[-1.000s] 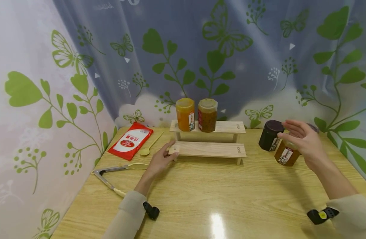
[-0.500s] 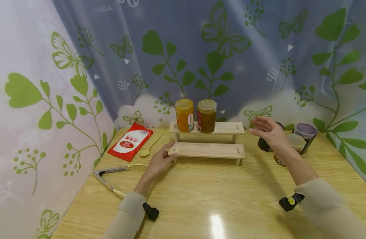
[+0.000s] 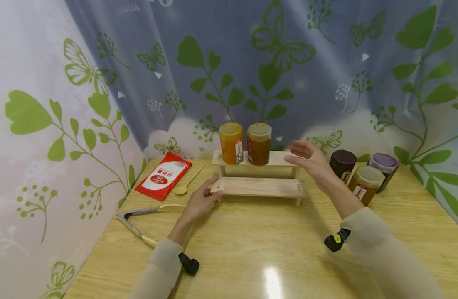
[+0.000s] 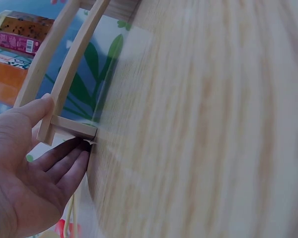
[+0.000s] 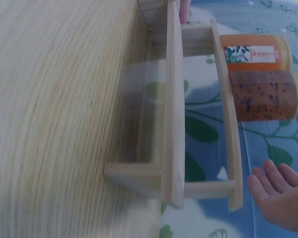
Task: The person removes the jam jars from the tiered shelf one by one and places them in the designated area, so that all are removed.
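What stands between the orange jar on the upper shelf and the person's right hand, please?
The speckled brown jar stands between the orange jar and the right hand; the head view shows this, and the right wrist view agrees.

On my feed I list: wooden table (image 3: 232,249), bearing red-and-white packet (image 3: 163,176), yellow spoon (image 3: 181,190), tongs (image 3: 144,211), three jars (image 3: 367,181), two-tier wooden rack (image 3: 260,187); upper tier (image 3: 277,159), two jars (image 3: 259,146).

We see our right grip (image 5: 286,202) with its fingers extended just beside the near end of the wooden stand's (image 5: 175,134) upper shelf (image 5: 232,148), holding nothing. On that shelf, toward its far end, the orange jar (image 5: 253,53) and the speckled jar (image 5: 263,96) stand side by side, the speckled one nearer us. A finger of our left grip (image 5: 185,11) shows by the lower shelf's far end.
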`<state>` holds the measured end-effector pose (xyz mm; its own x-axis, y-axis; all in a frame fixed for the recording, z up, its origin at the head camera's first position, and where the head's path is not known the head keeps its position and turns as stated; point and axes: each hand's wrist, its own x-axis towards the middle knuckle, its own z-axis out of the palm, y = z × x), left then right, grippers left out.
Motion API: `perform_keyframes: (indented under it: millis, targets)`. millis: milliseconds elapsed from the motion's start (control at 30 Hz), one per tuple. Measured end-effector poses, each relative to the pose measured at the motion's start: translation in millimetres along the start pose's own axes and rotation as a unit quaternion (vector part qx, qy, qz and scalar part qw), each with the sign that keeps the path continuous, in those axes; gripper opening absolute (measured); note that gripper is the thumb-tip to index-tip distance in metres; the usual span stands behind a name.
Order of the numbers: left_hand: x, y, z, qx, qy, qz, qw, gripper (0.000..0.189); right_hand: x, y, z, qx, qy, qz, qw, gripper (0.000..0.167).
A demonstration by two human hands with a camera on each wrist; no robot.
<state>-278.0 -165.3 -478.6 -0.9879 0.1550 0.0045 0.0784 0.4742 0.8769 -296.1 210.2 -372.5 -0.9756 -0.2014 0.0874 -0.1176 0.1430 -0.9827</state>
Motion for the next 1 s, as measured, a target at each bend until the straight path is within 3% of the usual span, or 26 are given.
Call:
perform_keyframes:
  millis: [433, 1000]
  targets:
    - [1.3, -0.7, -2.0, 0.005, 0.003, 0.003, 1.0, 0.059, 34.7, 3, 39, 0.004, 0.007, -0.004, 1.0, 0.078]
    - [0.3, -0.9, 0.9, 0.003, 0.006, 0.003, 1.0, 0.062, 50.2, -3, 73, -0.026, 0.049, -0.002, 0.9985, 0.083]
